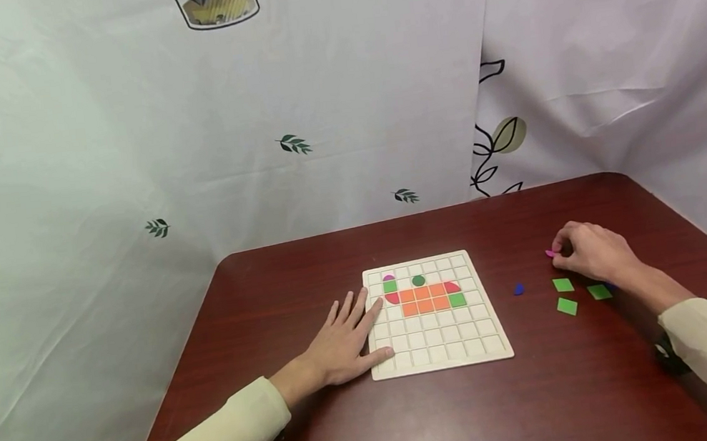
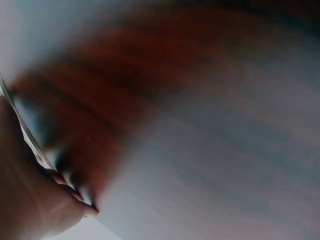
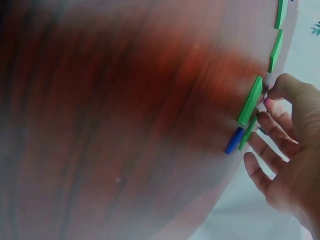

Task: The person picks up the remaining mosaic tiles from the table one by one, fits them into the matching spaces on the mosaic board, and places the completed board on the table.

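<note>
A white grid board (image 1: 443, 337) lies on the table, with orange, green, red and pink tiles forming a shape in its upper rows. My left hand (image 1: 343, 340) rests spread along the board's left edge, its fingertips and thumb on the surface. Off to the right, my right hand (image 1: 596, 252) pinches a small pink piece (image 1: 549, 253) between thumb and forefinger. That pink piece (image 3: 267, 102) shows only partly between the fingers in the right wrist view. Close by lie several green square tiles (image 1: 566, 307) and a blue piece (image 1: 519, 289).
The dark red-brown table (image 1: 307, 275) has rounded far corners. Behind it hangs a white curtain (image 1: 341, 107) printed with leaves and jars. Another blue piece (image 1: 610, 286) is partly hidden by the right wrist.
</note>
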Demonstrator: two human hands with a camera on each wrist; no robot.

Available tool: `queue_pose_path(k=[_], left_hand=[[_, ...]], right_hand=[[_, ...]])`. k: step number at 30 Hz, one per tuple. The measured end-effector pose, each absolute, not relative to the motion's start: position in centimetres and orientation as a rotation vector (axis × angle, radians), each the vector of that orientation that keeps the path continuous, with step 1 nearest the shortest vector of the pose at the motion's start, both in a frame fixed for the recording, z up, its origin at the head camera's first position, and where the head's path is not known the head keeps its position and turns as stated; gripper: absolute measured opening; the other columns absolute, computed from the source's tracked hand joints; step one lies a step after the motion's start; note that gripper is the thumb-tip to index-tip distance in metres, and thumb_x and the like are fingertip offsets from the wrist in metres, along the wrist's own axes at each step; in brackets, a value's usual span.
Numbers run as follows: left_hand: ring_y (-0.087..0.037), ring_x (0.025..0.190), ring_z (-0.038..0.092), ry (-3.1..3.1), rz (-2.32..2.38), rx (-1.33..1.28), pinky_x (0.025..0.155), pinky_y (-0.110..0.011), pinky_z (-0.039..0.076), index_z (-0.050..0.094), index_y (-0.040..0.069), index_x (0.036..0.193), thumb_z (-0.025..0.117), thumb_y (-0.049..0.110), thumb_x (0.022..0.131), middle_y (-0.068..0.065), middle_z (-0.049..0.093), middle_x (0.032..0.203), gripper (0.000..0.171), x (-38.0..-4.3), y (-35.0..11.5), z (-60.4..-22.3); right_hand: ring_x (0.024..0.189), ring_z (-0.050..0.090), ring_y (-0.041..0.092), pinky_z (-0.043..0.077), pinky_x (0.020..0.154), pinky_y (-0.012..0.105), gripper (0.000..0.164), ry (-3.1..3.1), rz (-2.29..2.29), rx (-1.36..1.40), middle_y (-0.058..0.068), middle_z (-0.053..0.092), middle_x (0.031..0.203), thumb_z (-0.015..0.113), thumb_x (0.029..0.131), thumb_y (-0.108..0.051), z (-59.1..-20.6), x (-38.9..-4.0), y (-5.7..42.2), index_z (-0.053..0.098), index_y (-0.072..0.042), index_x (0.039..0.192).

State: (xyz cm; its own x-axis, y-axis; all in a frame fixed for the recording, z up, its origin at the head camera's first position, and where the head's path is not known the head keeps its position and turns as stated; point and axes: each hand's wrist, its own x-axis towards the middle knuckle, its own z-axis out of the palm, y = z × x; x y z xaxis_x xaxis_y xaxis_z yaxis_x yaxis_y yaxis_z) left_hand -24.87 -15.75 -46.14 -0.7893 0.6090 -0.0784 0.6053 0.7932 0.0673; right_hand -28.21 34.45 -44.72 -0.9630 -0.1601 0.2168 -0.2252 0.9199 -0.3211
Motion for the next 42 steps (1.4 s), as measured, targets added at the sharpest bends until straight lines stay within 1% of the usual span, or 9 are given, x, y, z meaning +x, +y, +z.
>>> queue_pose_path(k=[6, 12, 15, 19, 22, 27, 34, 38, 42], left_hand=[[-0.042, 0.162, 0.008, 2.898, 0.085, 0.992, 0.126, -0.064, 0.012, 0.015, 0.021, 0.173, 0.037, 0.081, 0.101, -0.014, 0.006, 0.178, 0.096, -24.7, -15.8, -46.3], [-0.041, 0.162, 0.007, 2.9, 0.109, 0.995, 0.126, -0.064, 0.011, 0.015, 0.022, 0.173, 0.037, 0.08, 0.101, -0.013, 0.006, 0.178, 0.095, -24.7, -15.8, -46.5], [-0.041, 0.163, 0.006, 2.896, 0.114, 0.991, 0.126, -0.064, 0.01, 0.015, 0.022, 0.173, 0.038, 0.08, 0.101, -0.013, 0.004, 0.178, 0.095, -24.7, -15.8, -46.5], [-0.04, 0.163, 0.007, 2.897, 0.113, 0.986, 0.126, -0.064, 0.01, 0.015, 0.022, 0.173, 0.037, 0.081, 0.1, -0.013, 0.004, 0.179, 0.096, -24.7, -15.8, -46.5], [-0.04, 0.163, 0.007, 2.896, 0.116, 0.981, 0.126, -0.064, 0.01, 0.015, 0.022, 0.173, 0.037, 0.081, 0.1, -0.013, 0.005, 0.179, 0.096, -24.6, -15.9, -46.5], [-0.041, 0.163, 0.006, 2.892, 0.126, 0.979, 0.126, -0.064, 0.011, 0.015, 0.023, 0.173, 0.037, 0.082, 0.1, -0.012, 0.004, 0.179, 0.096, -24.7, -15.9, -46.5], [-0.04, 0.163, 0.005, 2.888, 0.112, 0.976, 0.126, -0.064, 0.01, 0.014, 0.024, 0.173, 0.035, 0.083, 0.1, -0.011, 0.003, 0.179, 0.096, -24.7, -15.9, -46.5], [-0.04, 0.163, 0.005, 2.885, 0.11, 0.972, 0.127, -0.063, 0.009, 0.013, 0.025, 0.173, 0.034, 0.083, 0.1, -0.011, 0.002, 0.179, 0.096, -24.7, -15.9, -46.5], [-0.04, 0.163, 0.004, 2.887, 0.122, 0.973, 0.127, -0.063, 0.009, 0.014, 0.025, 0.173, 0.034, 0.082, 0.1, -0.011, 0.003, 0.179, 0.095, -24.7, -15.9, -46.7]], right_hand=[[0.071, 0.054, 0.021, 0.045, 0.059, 0.04, 0.021, -2.869, 0.531, 0.296, 0.009, 0.067, 0.092, 0.084, 0.087, -0.02, -44.6, -28.1, 34.4, 0.073, -0.002, 0.093], [0.07, 0.054, 0.022, 0.043, 0.059, 0.04, 0.024, -2.851, 0.558, 0.28, 0.011, 0.068, 0.091, 0.085, 0.088, -0.018, -44.0, -28.0, 34.4, 0.073, 0.001, 0.099], [0.068, 0.055, 0.021, 0.043, 0.058, 0.038, 0.024, -2.844, 0.584, 0.278, 0.008, 0.07, 0.086, 0.085, 0.089, -0.017, -43.6, -28.1, 34.4, 0.073, 0.0, 0.1], [0.066, 0.058, 0.019, 0.044, 0.06, 0.037, 0.023, -2.82, 0.648, 0.291, 0.004, 0.071, 0.08, 0.085, 0.089, -0.015, -43.3, -28.1, 34.3, 0.072, 0.001, 0.099], [0.067, 0.06, 0.019, 0.046, 0.062, 0.037, 0.021, -2.8, 0.698, 0.3, 0.003, 0.071, 0.079, 0.085, 0.089, -0.012, -43.1, -28.2, 34.3, 0.072, 0.002, 0.098], [0.069, 0.06, 0.02, 0.046, 0.062, 0.036, 0.015, -2.797, 0.741, 0.282, 0.0, 0.071, 0.078, 0.083, 0.088, -0.009, -43.0, -28.2, 34.1, 0.071, -0.001, 0.094], [0.068, 0.058, 0.019, 0.044, 0.057, 0.03, 0.012, -2.796, 0.796, 0.263, 0.001, 0.07, 0.078, 0.082, 0.09, -0.007, -42.6, -28.1, 33.9, 0.072, -0.001, 0.094], [0.068, 0.057, 0.02, 0.044, 0.053, 0.028, 0.01, -2.769, 0.829, 0.262, 0.003, 0.07, 0.078, 0.08, 0.091, -0.004, -42.2, -27.9, 33.6, 0.072, -0.001, 0.095], [0.068, 0.058, 0.019, 0.046, 0.052, 0.027, 0.008, -2.734, 0.836, 0.28, 0.003, 0.07, 0.078, 0.081, 0.09, -0.004, -41.7, -27.9, 33.2, 0.073, -0.002, 0.092]])
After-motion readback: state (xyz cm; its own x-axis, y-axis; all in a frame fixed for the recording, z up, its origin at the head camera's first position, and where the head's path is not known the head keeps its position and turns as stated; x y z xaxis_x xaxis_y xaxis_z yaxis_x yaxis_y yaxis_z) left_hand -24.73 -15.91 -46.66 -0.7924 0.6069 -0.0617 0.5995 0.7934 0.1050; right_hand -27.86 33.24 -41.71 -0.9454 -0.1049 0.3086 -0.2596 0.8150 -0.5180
